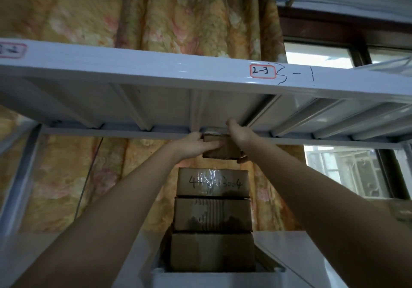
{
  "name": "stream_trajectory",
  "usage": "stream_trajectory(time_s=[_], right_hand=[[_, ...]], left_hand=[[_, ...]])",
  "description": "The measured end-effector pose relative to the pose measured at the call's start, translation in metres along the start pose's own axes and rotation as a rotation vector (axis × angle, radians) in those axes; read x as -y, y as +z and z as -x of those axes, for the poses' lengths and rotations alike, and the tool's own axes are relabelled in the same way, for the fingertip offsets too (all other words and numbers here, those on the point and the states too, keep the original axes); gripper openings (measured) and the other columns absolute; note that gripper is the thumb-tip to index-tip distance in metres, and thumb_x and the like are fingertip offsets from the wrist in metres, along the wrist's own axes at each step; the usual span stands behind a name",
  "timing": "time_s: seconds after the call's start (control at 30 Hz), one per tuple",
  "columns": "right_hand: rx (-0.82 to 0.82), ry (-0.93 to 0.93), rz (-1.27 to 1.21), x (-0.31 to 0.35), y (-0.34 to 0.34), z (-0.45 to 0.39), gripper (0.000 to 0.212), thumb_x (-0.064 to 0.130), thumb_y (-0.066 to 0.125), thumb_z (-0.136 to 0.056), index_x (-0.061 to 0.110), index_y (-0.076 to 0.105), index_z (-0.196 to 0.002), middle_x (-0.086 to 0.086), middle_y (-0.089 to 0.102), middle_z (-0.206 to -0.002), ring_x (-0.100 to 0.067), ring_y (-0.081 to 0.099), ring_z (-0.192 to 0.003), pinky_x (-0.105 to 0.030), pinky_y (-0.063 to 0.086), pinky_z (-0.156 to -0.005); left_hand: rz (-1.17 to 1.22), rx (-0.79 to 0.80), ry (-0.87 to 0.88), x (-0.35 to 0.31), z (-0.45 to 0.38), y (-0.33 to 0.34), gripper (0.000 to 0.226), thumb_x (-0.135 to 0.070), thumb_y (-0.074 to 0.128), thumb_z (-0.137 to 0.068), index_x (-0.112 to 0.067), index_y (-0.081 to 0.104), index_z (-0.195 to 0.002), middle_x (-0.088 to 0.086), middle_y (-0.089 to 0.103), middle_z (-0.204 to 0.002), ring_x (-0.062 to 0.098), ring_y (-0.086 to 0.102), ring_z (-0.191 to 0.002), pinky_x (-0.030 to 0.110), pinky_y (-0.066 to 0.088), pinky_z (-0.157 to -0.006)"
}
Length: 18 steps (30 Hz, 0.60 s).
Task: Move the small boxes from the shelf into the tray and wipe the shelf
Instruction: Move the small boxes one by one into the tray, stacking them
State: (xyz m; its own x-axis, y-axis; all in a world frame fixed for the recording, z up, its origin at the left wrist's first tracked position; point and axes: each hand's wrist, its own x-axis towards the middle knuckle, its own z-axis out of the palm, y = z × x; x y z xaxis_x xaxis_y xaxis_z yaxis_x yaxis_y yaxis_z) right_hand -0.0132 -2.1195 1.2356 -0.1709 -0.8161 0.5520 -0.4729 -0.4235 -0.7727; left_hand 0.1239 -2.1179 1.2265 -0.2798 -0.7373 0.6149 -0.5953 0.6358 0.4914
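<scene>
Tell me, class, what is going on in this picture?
A person reaches up with both arms and holds a small cardboard box between the left hand and the right hand, just under the white metal shelf labelled 2-3. Below it stands a stack of three more cardboard boxes, the top one with writing on it. The lowest seems to sit in a pale tray, though only its rim shows. A floral curtain hangs behind.
</scene>
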Motion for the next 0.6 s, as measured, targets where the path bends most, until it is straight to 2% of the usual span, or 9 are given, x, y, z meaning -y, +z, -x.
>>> stream_trajectory(time_s=[0.1, 0.17, 0.27, 0.37, 0.43, 0.53, 0.6], right_hand=[[0.092, 0.031, -0.027, -0.010, 0.008, -0.004, 0.074, 0.063, 0.022, -0.093, 0.010, 0.042, -0.140, -0.017, 0.050, -0.133, -0.032, 0.053, -0.112, -0.039, 0.046, -0.093], [0.174, 0.019, 0.003, -0.015, 0.013, -0.005, 0.071, 0.065, 0.020, -0.093, 0.014, 0.047, -0.135, -0.014, 0.052, -0.131, -0.028, 0.056, -0.107, -0.039, 0.045, -0.094], [0.230, -0.011, 0.083, -0.018, 0.023, -0.010, 0.057, 0.063, 0.028, -0.091, 0.023, 0.055, -0.121, -0.004, 0.058, -0.113, -0.019, 0.059, -0.088, -0.028, 0.043, -0.070], [0.249, -0.046, 0.166, -0.020, 0.031, -0.021, 0.053, 0.060, 0.034, -0.089, 0.023, 0.054, -0.121, 0.003, 0.056, -0.095, -0.019, 0.061, -0.085, -0.025, 0.041, -0.064], [0.279, -0.054, 0.231, -0.020, 0.032, -0.028, 0.056, 0.060, 0.035, -0.089, 0.022, 0.055, -0.125, 0.001, 0.058, -0.102, -0.019, 0.061, -0.082, -0.025, 0.042, -0.061], [0.334, -0.022, 0.310, -0.018, 0.030, -0.040, 0.059, 0.061, 0.040, -0.088, 0.019, 0.053, -0.127, -0.004, 0.057, -0.120, -0.022, 0.063, -0.088, -0.029, 0.047, -0.065], [0.397, -0.024, 0.365, -0.016, 0.027, -0.046, 0.059, 0.062, 0.039, -0.090, 0.021, 0.048, -0.131, -0.001, 0.052, -0.131, -0.019, 0.065, -0.085, -0.028, 0.048, -0.067]], left_hand=[[0.037, -0.114, -0.083, 0.015, -0.001, -0.010, 0.055, -0.046, 0.060, -0.088, -0.009, 0.051, -0.129, 0.002, 0.058, -0.116, 0.014, 0.054, -0.097, 0.023, 0.041, -0.079], [0.045, -0.139, -0.107, 0.025, -0.003, -0.013, 0.054, -0.046, 0.060, -0.088, -0.008, 0.053, -0.127, 0.004, 0.060, -0.115, 0.014, 0.054, -0.095, 0.023, 0.042, -0.072], [0.031, -0.145, -0.130, 0.039, -0.006, -0.014, 0.047, -0.048, 0.055, -0.090, -0.011, 0.060, -0.118, 0.010, 0.065, -0.117, 0.018, 0.058, -0.094, 0.023, 0.040, -0.065], [0.031, -0.136, -0.136, 0.054, -0.014, -0.013, 0.037, -0.051, 0.050, -0.092, -0.021, 0.056, -0.111, 0.002, 0.066, -0.107, 0.017, 0.060, -0.092, 0.026, 0.045, -0.070], [0.035, -0.103, -0.153, 0.060, -0.018, -0.013, 0.036, -0.055, 0.047, -0.092, -0.026, 0.053, -0.111, -0.007, 0.063, -0.098, 0.015, 0.062, -0.089, 0.028, 0.048, -0.075], [0.014, -0.066, -0.189, 0.066, -0.025, -0.015, 0.037, -0.055, 0.047, -0.091, -0.023, 0.055, -0.109, -0.006, 0.061, -0.097, 0.017, 0.064, -0.089, 0.032, 0.050, -0.081], [-0.006, -0.052, -0.191, 0.066, -0.027, -0.017, 0.035, -0.055, 0.049, -0.091, -0.024, 0.053, -0.105, -0.006, 0.061, -0.097, 0.020, 0.065, -0.093, 0.036, 0.051, -0.087]])
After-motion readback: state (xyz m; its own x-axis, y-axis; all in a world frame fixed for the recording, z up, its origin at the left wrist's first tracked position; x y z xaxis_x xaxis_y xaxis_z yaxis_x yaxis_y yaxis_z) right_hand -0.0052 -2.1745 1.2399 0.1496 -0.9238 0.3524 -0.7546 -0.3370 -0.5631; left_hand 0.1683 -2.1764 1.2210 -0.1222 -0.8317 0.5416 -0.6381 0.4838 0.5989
